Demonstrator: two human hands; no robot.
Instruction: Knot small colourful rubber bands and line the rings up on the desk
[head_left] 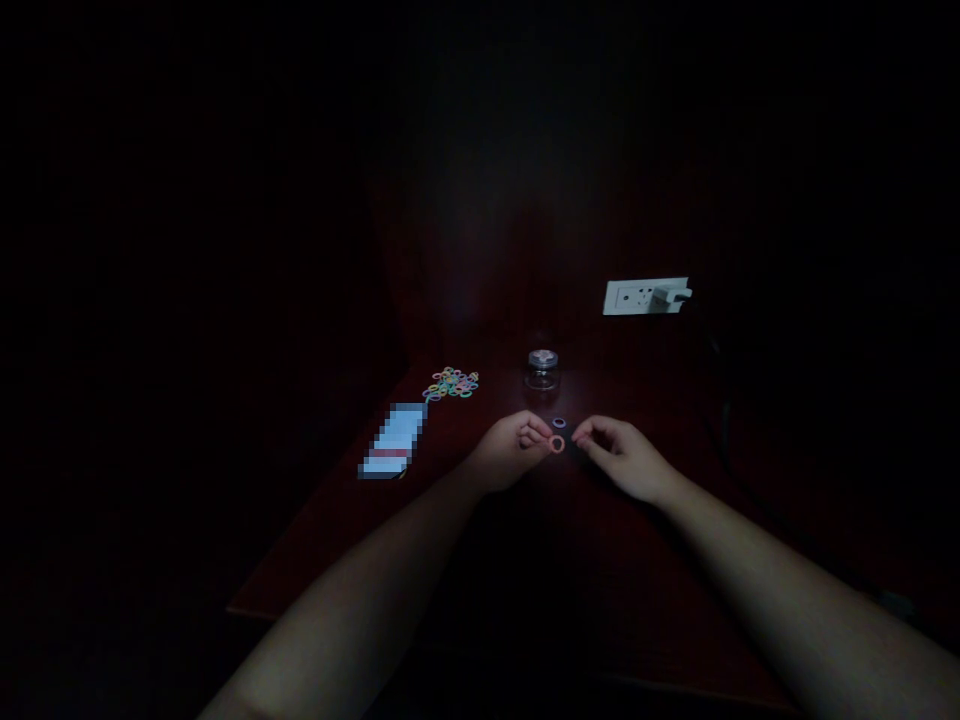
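One head-worn camera faces forward and down across a table (322,530).

On my monitor, my bare left arm (349,608) slants up from the lower left, my right arm (799,593) from the lower right. Just right of centre, my left hand (513,452) pinches at its fingertips; my right hand (628,460) faces it, fingers curled, near but apart.

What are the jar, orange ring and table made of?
The jar: see-through and shiny, so glass or clear plastic. The orange ring: no shine, perhaps fabric or rubber, too small to tell. The table: dark red with faint sheen, perhaps varnished wood.
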